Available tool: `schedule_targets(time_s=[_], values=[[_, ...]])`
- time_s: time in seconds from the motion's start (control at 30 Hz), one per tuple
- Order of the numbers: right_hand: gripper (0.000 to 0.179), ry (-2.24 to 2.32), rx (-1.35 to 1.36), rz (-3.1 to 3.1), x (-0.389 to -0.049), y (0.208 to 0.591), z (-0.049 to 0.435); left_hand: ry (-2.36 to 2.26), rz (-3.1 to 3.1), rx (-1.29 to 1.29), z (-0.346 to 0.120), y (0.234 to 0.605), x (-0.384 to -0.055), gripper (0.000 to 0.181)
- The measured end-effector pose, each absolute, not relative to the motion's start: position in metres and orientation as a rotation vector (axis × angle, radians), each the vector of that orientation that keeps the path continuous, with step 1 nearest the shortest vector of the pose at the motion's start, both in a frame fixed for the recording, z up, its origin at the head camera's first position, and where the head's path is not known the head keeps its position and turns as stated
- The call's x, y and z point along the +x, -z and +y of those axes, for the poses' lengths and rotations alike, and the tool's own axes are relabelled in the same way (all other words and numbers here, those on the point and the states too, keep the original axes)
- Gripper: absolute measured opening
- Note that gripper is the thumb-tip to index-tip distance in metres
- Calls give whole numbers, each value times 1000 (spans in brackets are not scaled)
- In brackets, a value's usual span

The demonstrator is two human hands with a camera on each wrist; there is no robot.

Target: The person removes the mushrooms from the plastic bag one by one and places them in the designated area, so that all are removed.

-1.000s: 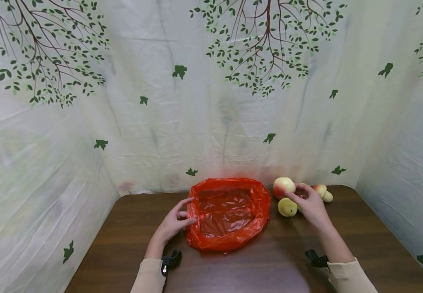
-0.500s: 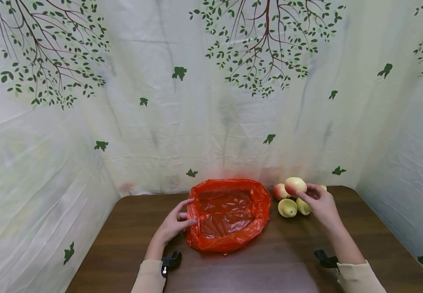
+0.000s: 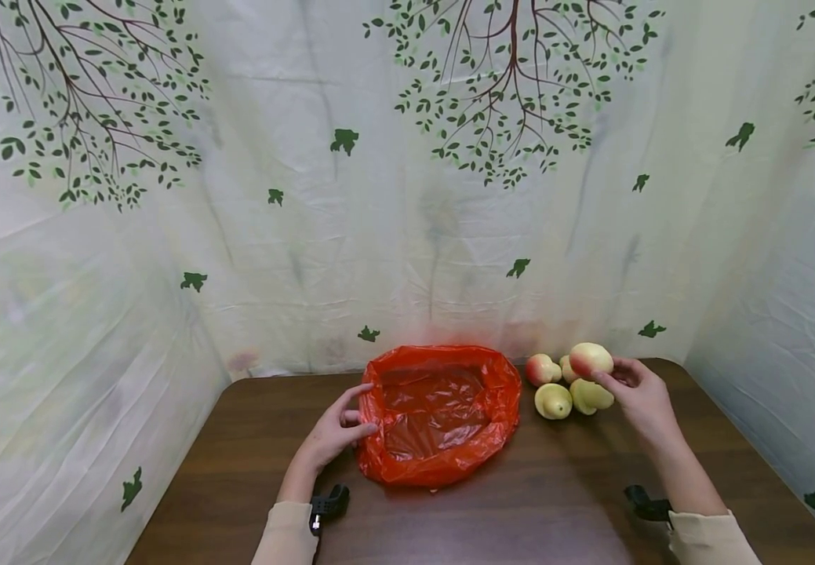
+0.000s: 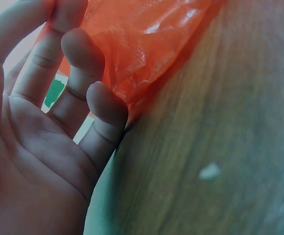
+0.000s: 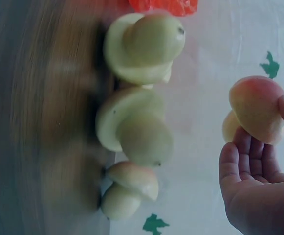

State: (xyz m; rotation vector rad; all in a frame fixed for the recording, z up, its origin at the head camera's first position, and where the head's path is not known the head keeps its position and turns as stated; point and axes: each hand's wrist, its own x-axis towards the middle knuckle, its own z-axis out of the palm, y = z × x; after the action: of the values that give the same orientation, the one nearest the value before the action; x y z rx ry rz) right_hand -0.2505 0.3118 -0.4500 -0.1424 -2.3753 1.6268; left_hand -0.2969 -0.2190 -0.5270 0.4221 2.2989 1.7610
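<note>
My left hand (image 3: 340, 424) holds the left rim of a red plastic bag (image 3: 442, 471), which stands with a wide mouth on the table. In the left wrist view, curled fingers (image 4: 83, 54) lie against the thin plastic. My right hand (image 3: 643, 392) pinches a mushroom (image 3: 591, 361) by its stem side, between thumb and fingers. Its rounded cap is red and cream, and it is held up above the table. Below and beside it lie several more mushrooms, including yellow ones (image 3: 553, 401) and a red-and-cream one (image 3: 540, 369). The held mushroom partly covers another behind it.
The brown wooden table (image 3: 492, 518) ends at a pale cloth backdrop (image 3: 407, 259) printed with branches and leaves. Both wrists carry black camera mounts (image 3: 647, 504). A small white speck (image 4: 209, 171) lies on the wood near the bag.
My right hand has moved to the right with the mushroom, uncovering other mushrooms on the table. The left hand and the bag have stayed in place.
</note>
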Motion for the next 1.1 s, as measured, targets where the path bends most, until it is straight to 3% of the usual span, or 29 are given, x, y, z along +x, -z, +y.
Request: schedule_targets(time_s=[1.1], values=[[56, -1598, -382, -2352, -245, 474, 376, -1787, 2271, 378, -218, 528, -298, 73]])
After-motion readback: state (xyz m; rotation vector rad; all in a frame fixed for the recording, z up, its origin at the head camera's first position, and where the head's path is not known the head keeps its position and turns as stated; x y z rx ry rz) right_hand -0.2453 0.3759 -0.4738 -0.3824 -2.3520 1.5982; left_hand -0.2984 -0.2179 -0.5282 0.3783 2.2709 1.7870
